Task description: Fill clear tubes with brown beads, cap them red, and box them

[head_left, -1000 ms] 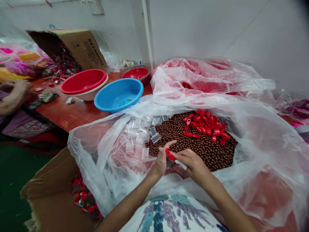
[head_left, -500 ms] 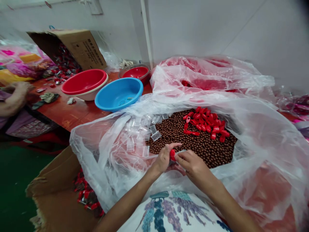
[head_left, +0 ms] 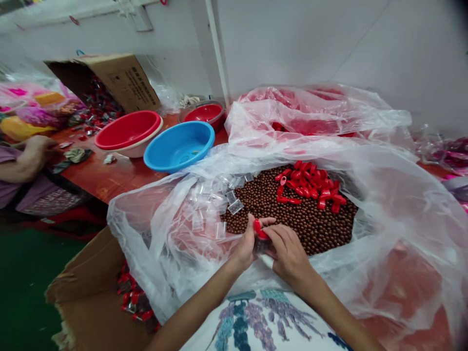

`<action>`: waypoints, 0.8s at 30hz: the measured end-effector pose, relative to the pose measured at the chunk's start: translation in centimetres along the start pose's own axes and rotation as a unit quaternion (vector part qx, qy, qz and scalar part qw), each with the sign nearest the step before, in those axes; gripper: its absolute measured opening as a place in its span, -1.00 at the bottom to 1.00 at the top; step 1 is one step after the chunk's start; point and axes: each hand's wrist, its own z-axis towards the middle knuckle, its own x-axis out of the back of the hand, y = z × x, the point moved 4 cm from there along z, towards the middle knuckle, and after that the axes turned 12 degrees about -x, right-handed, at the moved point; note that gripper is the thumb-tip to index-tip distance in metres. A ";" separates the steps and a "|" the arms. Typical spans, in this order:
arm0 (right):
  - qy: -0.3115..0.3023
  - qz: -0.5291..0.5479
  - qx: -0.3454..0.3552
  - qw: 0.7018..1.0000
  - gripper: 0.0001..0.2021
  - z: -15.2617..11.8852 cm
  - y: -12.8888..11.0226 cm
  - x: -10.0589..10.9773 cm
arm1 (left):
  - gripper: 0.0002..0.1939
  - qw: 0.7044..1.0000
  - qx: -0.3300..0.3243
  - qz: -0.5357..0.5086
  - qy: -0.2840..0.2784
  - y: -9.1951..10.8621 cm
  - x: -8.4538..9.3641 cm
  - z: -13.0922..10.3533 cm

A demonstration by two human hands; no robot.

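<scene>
Both hands meet at the near edge of an open plastic bag (head_left: 387,195) full of small brown balls (head_left: 310,229). My left hand (head_left: 245,246) is closed round a small clear container with a red lid (head_left: 262,235). The fingers of my right hand (head_left: 288,248) press on the same container from the right. One red part of the lid stands upright. Red lids (head_left: 309,183) are heaped on the balls at the back right, and clear empty containers (head_left: 208,200) lie at the left.
A blue basin (head_left: 180,146) and a red basin (head_left: 127,130) stand at the back left. Lidded containers fill a tipped cardboard box (head_left: 127,83) and a floor-level box (head_left: 87,292). Another person's arm (head_left: 29,161) is at far left; a second bag (head_left: 321,109) lies behind.
My right hand has closed in round the container, and its fingers now lie over the lid. The red lid part now stands up, and more of the clear body shows below.
</scene>
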 end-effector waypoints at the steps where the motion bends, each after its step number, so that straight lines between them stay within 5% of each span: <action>1: -0.003 -0.012 -0.002 1.000 -0.38 -0.1 0.1 0.2 | -0.31 1.000 0.014 -0.017 -0.005 0.0 0.0 -0.1; 9: -0.011 -0.030 0.012 0.999 -0.33 -0.3 0.0 0.6 | -0.47 0.995 0.073 -0.062 0.001 -0.5 -0.3 -0.7; 16: 0.000 0.000 -0.048 0.999 -0.33 -0.5 0.5 0.8 | -0.64 0.999 0.013 -0.028 0.045 -0.9 0.2 -0.7; 24: -0.025 -0.023 -0.048 0.998 -0.36 -0.1 0.1 1.3 | -0.50 0.998 -0.006 0.060 0.000 -1.2 -0.2 -1.0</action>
